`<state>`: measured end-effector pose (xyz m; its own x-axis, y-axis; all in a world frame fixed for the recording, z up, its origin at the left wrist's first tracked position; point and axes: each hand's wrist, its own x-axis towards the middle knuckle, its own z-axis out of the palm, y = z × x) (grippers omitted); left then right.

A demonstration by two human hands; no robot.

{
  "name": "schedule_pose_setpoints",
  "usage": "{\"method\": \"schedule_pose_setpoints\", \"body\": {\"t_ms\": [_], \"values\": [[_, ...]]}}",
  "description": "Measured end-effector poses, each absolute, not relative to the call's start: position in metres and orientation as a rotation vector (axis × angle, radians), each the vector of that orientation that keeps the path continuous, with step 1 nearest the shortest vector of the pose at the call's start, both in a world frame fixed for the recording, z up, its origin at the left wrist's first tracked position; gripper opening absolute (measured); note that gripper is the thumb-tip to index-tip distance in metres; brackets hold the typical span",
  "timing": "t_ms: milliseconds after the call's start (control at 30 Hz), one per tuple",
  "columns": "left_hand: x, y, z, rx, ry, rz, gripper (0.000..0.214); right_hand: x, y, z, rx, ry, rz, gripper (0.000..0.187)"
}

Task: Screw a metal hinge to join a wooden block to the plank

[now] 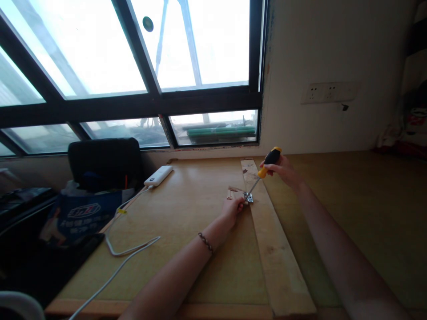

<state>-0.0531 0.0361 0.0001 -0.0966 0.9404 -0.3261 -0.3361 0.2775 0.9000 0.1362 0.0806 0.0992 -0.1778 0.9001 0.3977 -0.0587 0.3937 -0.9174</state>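
Observation:
My right hand [283, 170] is wrapped round the yellow and black handle of a screwdriver [271, 159]. Its shaft slants down to the left, and the tip meets a small silver metal hinge [249, 198]. The hinge lies at the left edge of a long pale wooden board [276, 249]. Beside the tip, my left hand [232, 209] has its fingers closed at the near edge of the hinge, partly hiding it. A small wood piece [235, 192] lies just behind the left fingers.
A white power bank [159, 176] with a white cable [115, 253] lies on the wooden table [200, 275], at its left edge. A black chair [105, 162] and a blue bag [83, 218] stand left of it. Window and wall socket [330, 92] are behind.

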Motion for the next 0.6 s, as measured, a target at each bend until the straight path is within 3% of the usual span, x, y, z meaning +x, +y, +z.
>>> {"method": "schedule_pose_setpoints", "body": {"t_ms": [300,467,600], "values": [[-0.053,0.034,-0.002,0.718,1.182,1.196,0.010,0.135,0.090,0.099,-1.023,-1.123,0.830,0.020],[-0.053,0.034,-0.003,0.708,1.186,1.192,0.009,0.139,0.076,0.082,-1.503,-0.928,1.253,0.010],[-0.053,0.034,-0.004,0.760,1.170,1.224,0.008,0.138,0.055,0.055,-1.624,-0.898,1.350,0.012]]}}
